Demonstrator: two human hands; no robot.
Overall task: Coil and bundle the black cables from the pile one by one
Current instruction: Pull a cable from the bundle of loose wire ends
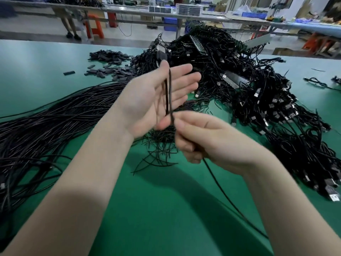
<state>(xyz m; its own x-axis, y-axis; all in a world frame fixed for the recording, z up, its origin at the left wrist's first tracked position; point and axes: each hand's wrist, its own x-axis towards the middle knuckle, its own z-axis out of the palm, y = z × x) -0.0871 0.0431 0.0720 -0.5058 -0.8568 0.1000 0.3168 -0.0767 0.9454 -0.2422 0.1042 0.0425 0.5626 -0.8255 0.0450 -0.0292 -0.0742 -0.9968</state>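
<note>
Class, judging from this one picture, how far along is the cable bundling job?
Done: the heap at right looks like bundled cables, though blur leaves that unsure. In hand: one cable runs across the open left hand, the right hand gripping it. Left: the long loose cables at left.

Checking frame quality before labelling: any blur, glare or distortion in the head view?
Head view: motion blur on the left hand, the right hand and the cable between them; the far benches are soft; wide-angle bending curves the green table edge; soft arm shadows fall on the mat, with mild sheen at far left.
</note>
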